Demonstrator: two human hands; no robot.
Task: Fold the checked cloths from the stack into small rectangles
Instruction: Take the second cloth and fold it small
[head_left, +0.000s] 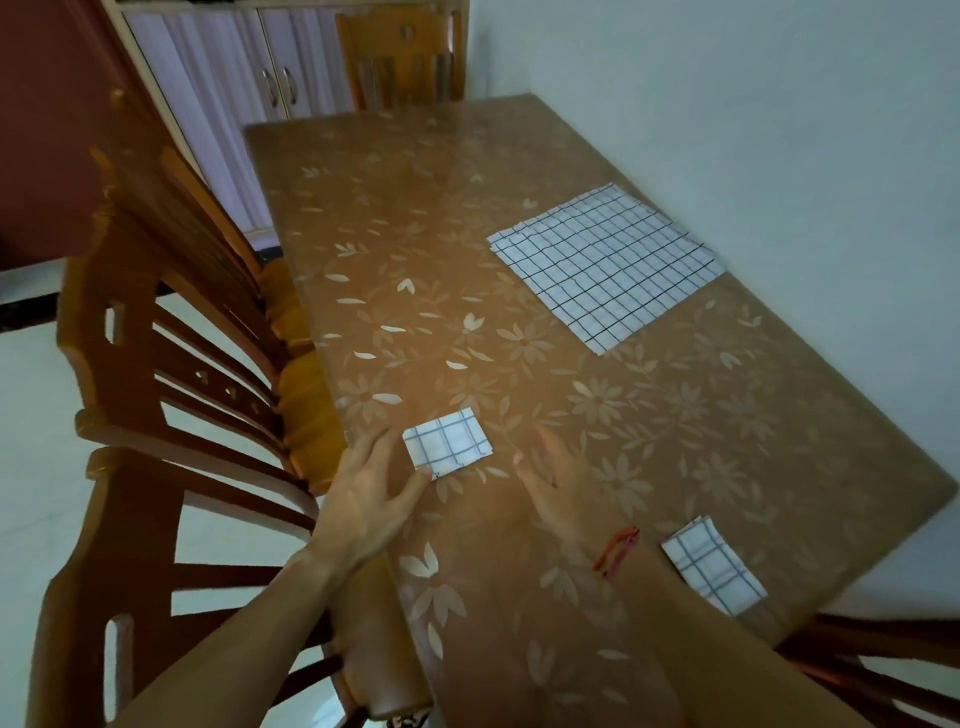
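A stack of white checked cloths lies flat on the far right of the table. One folded small rectangle sits near the table's left edge. My left hand lies flat beside it, fingers straight, the thumb tip touching its near left corner. My right hand, motion-blurred, hovers flat just right of that rectangle, holding nothing; a red thread circles its wrist. Another folded rectangle lies near the table's front right edge.
Wooden chairs stand along the table's left side, and another chair at its far end. A pale wall runs along the right. A cupboard with lilac doors stands at the back left.
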